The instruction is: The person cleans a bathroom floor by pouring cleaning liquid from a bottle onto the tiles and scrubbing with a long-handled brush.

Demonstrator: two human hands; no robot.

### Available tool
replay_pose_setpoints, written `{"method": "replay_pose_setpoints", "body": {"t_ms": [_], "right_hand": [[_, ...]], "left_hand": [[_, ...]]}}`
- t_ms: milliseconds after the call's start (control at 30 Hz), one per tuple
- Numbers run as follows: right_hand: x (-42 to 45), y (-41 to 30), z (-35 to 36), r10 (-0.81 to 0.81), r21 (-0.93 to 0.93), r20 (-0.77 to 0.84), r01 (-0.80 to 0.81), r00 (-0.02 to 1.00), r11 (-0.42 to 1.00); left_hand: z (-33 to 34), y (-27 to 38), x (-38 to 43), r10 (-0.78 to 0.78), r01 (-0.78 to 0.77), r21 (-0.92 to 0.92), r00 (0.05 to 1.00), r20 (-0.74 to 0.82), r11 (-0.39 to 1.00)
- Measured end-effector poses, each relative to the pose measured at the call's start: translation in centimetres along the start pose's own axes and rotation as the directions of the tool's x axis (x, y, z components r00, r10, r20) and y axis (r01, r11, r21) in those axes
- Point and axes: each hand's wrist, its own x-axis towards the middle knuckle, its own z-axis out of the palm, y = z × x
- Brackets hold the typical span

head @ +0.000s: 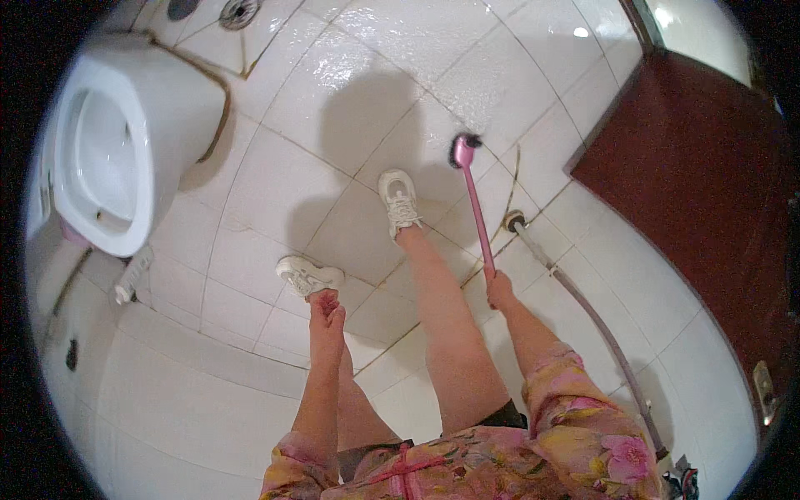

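Observation:
My right hand (499, 289) is closed round the lower end of the handle of a pink long-handled scrub brush (478, 215). The brush's head, with dark bristles, lies at or just above the tiled floor (300, 162), beyond my right shoe and near its wet, shiny part. My left hand (327, 312) holds nothing that I can see; it hangs over my left ankle with its fingers partly curled. I cannot tell whether the brush head touches the tiles.
A white toilet (103, 162) stands at the left, a white bottle (133, 278) near its base. A floor drain (239, 12) lies at the top left. At the right are a grey pipe or hose (587, 300) along the wall and a dark red door (681, 175).

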Motion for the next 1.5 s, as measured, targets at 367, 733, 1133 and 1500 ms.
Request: {"method": "replay_pose_setpoints", "body": {"t_ms": [367,733,1133,1500], "right_hand": [[11.4,-5.4,-5.6,-0.081,0.657,0.119,-0.018,0.990,0.753],[14.4,-1.4,-11.1,0.016,0.597,0.108,-0.078,0.994,0.799],[0.4,0.6,1.3,0.114,0.392,0.280,-0.222,0.953,0.893],[18.1,-28.3,-27.6,-0.100,0.755,-0.154,0.182,0.983,0.630]], "left_hand": [[4.1,10.4,1.7,-0.029,-0.009,0.419,0.996,0.084,0.908],[5.0,16.9,3.3,-0.004,-0.051,0.571,0.996,0.094,0.819],[-1.0,19.9,7.1,-0.025,0.010,0.700,1.000,0.011,0.714],[-1.5,26.8,13.8,-0.119,0.087,0.608,0.993,0.013,0.789]]}}
